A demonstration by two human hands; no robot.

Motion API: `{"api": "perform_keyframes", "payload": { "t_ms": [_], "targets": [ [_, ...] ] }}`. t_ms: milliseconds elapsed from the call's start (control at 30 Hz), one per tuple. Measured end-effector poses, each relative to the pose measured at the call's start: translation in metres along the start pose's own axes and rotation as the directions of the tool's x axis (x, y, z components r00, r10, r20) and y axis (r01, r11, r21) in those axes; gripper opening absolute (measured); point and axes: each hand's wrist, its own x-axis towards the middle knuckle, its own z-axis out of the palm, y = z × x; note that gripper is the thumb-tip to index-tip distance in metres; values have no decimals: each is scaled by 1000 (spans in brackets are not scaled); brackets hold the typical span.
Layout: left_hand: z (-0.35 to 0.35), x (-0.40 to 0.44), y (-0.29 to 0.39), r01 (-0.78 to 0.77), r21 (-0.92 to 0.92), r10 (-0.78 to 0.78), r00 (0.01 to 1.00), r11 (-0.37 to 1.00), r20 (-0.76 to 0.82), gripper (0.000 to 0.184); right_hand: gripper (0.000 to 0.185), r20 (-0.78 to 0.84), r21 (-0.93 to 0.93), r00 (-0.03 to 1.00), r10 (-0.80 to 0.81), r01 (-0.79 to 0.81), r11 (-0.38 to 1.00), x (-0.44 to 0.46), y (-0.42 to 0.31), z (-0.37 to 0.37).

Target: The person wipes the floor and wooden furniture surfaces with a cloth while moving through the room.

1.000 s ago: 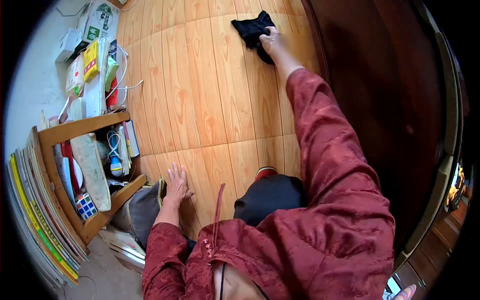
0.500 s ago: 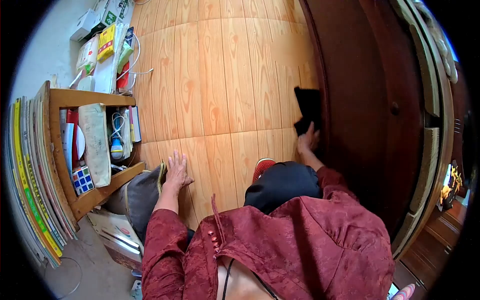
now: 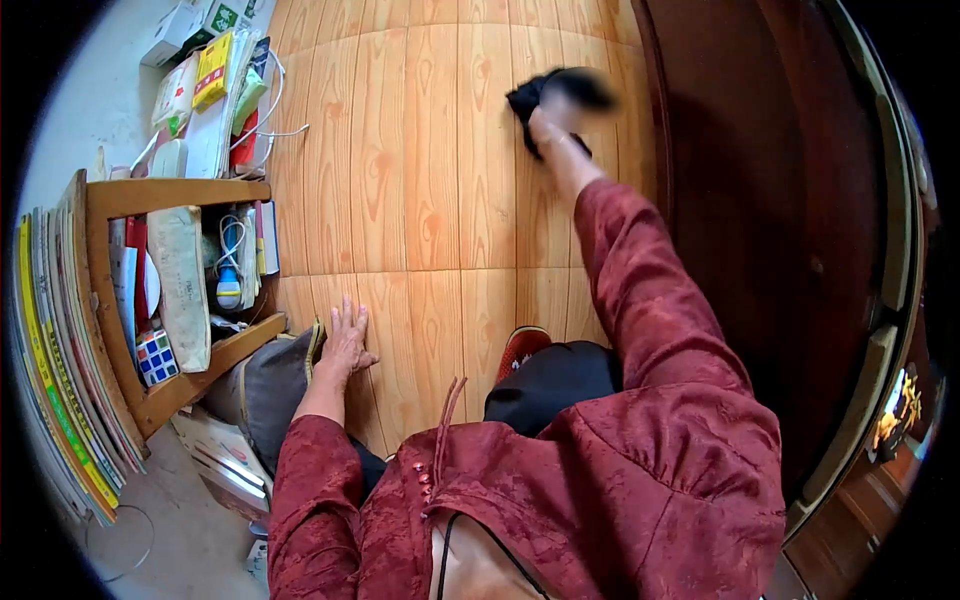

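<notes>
My right hand (image 3: 552, 118) is stretched far forward over the wood-patterned floor (image 3: 430, 170). A bunched black cloth (image 3: 524, 100) is under and around its fingers, pressed to the floor. The hand and the cloth's right end are smeared, so single fingers cannot be made out. Nearer my body, my left hand (image 3: 347, 345) rests flat on the floor with fingers spread, holding nothing. It lies just right of a grey fabric bag or cushion (image 3: 280, 385) with a zipped edge.
Along the left stands a wooden shelf (image 3: 180, 195) with books, a microphone (image 3: 229, 285) and a puzzle cube (image 3: 157, 357). Magazines (image 3: 65, 370) stand beside it. Dark wooden furniture (image 3: 760, 220) lines the right. A red shoe (image 3: 520, 348) shows beside my knee.
My right hand has moved forward and left with the black cloth, away from the base of the dark furniture. My left hand has stayed nearly in place on the floor.
</notes>
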Motion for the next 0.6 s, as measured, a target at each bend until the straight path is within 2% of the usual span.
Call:
{"api": "perform_keyframes", "payload": {
  "t_ms": [33,67,100,133,167,200,267,300,333,367,400,433,467,500,533,567,600],
  "targets": [
    [1,-1,-1,0,-5,0,1000,1000,-2,110,52,130,459,987,-96,26,888,77,36,50],
    [1,0,-3,-1,-12,1,1000,1000,-7,110,51,76,638,995,-66,2,770,73,11,16],
    [2,0,-4,-5,-21,5,1000,1000,-12,109,51,134,775,991,12,-113,622,57,-18,-25],
    [4,-1,-3,2,-15,-2,1000,1000,-9,109,48,170,861,983,76,-185,474,71,-15,-32],
    [3,-1,-2,4,-8,-4,1000,1000,-10,108,45,165,886,985,45,-169,431,50,-33,-72],
    [2,0,-2,6,2,-6,1000,1000,-15,108,43,125,881,991,38,-129,455,49,-25,-87],
    [5,0,-4,-1,-18,0,999,1000,-47,108,40,-62,857,998,21,42,514,47,20,-88],
    [7,0,-5,0,-30,-1,998,1000,-61,108,44,-58,818,998,15,39,574,-12,0,-127],
    [10,1,-6,-2,-39,-1,997,999,-71,108,45,-100,697,981,-166,188,692,-3,72,-112],
    [11,1,-6,2,-45,-6,997,999,-80,108,57,-166,613,986,-36,131,779,-8,120,-86],
    [13,2,-6,6,-50,-11,996,999,-87,108,58,-104,333,994,-22,56,941,-69,114,-124],
    [14,3,-6,11,-50,-15,996,999,-93,108,61,-28,231,994,109,-100,968,-106,126,-134],
    [16,4,-7,3,-51,-8,994,999,-107,108,64,76,125,979,189,-198,972,-136,157,-136],
    [17,7,-9,-2,-51,-4,993,999,-120,108,70,143,-58,955,258,-252,966,-166,194,-130],
    [21,8,-10,-3,-52,-4,992,999,-126,108,74,250,-302,896,366,-287,909,-197,202,-142],
    [20,9,-9,-1,-56,-6,992,998,-123,108,77,288,-447,893,346,-194,873,-216,244,-134],
    [16,7,-7,-3,-61,-5,992,998,-126,108,77,319,-520,866,386,-181,835,-242,223,-153]
  ]
}}
